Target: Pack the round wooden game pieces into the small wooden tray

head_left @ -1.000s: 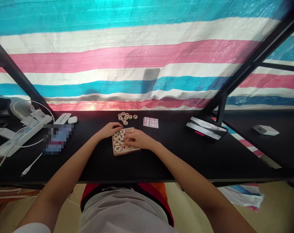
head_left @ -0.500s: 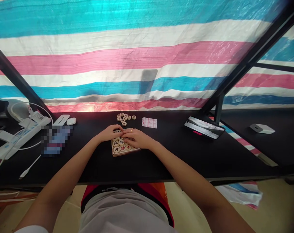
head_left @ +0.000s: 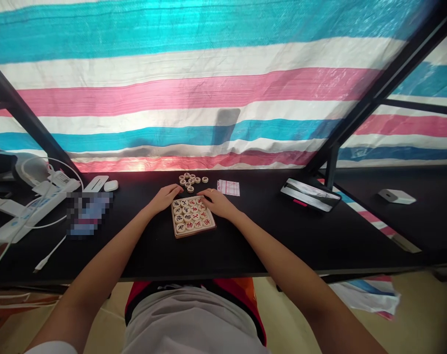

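A small wooden tray (head_left: pixel 176 233) lies on the black table (head_left: pixel 245 241) straight ahead, filled with several round wooden chess pieces (head_left: pixel 191 215) marked in red and black. My left hand (head_left: pixel 167 195) rests at the tray's far left corner, fingers bent, tips close to a loose pile of pieces (head_left: pixel 191 180) behind the tray. My right hand (head_left: pixel 217 201) lies at the tray's far right corner with fingers stretched toward its rim. Neither hand visibly holds a piece.
A small pink-and-white printed paper (head_left: pixel 228 187) lies right of the loose pieces. A phone (head_left: pixel 309 194) lies tilted further right, and a white box (head_left: pixel 396 196) sits on the neighbouring table. Power strips, cables (head_left: pixel 32 206) and a white mouse (head_left: pixel 110 185) crowd the left side.
Both hands have drawn off the top of the tray to its far corners, uncovering the rows of pieces. The view has shifted slightly.
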Demonstrator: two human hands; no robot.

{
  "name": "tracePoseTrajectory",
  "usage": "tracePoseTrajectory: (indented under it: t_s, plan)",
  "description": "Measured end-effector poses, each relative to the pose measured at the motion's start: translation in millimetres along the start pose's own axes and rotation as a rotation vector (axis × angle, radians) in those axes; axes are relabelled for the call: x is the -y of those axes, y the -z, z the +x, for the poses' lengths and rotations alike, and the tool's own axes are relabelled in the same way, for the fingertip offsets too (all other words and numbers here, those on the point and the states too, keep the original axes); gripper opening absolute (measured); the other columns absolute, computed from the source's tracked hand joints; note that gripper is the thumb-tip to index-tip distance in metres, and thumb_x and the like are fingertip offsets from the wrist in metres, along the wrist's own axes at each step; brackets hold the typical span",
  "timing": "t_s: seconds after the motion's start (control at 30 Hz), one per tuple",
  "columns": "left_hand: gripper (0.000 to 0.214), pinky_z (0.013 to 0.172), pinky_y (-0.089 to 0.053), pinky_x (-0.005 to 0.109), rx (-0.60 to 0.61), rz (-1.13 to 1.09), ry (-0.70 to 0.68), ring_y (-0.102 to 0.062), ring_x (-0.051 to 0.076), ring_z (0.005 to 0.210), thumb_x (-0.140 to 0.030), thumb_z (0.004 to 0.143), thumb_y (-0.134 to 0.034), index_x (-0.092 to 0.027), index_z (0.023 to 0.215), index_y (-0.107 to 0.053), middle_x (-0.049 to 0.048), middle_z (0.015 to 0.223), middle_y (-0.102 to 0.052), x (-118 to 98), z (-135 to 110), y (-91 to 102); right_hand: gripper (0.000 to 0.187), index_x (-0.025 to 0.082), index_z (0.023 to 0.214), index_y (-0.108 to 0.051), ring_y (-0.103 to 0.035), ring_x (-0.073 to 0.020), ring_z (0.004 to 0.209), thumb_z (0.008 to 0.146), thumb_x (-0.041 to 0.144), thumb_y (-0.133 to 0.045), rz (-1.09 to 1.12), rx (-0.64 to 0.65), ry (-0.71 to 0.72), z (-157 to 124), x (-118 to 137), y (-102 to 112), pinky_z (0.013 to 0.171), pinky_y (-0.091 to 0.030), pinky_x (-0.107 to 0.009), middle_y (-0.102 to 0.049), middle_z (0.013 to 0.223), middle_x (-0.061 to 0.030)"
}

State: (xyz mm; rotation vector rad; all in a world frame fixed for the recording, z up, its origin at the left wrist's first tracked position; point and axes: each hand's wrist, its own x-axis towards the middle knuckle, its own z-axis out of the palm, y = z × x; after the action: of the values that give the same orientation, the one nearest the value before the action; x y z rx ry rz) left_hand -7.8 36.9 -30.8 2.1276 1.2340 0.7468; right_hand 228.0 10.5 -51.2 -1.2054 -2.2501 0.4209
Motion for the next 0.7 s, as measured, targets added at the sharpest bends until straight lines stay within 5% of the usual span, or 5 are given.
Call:
tracePoseTrajectory:
  t_s: [0.2, 0.33, 0.7]
  plan:
    - [0.039, 0.102, -0.037, 0.033, -0.089, 0.192, -0.071, -0.053, 0.019, 0.110, -0.033, 0.094, -0.030, -0.017, 0.113, -0.059, 0.0070, 0.114, -0.059, 9, 4, -1.1, 0.028, 0.014, 0.111, -0.063, -0.056, -0.0182, 0.097, 0.089, 0.016, -0.045, 0.007, -0.012, -0.008, 1, -3, -1, 0.090, -0.042, -0.033, -0.064, 0.103, -0.0093]
    - [0.046, 0.103, -0.037, 0.034, -0.037, 0.297, -0.114, -0.050, 0.020, 0.114, -0.018, 0.089, -0.032, -0.018, 0.133, -0.047, 0.0091, 0.124, -0.053, 14, 16, -1.7, 0.027, 0.013, 0.110, -0.063, -0.057, -0.0183, 0.095, 0.089, 0.016, -0.046, -0.006, -0.020, -0.021, 1, -6, 0, 0.088, -0.042, -0.033, -0.065, 0.101, -0.0095]
    - [0.054, 0.095, -0.041, 0.030, 0.121, 0.434, -0.069, -0.058, 0.019, 0.099, -0.006, 0.080, -0.033, -0.023, 0.124, -0.058, 0.0067, 0.102, -0.057, 24, 46, 9.6, 0.027, 0.013, 0.108, -0.063, -0.057, -0.0181, 0.094, 0.089, 0.015, -0.044, -0.050, -0.032, -0.056, 2, -7, 5, 0.087, -0.041, -0.033, -0.065, 0.100, -0.0097]
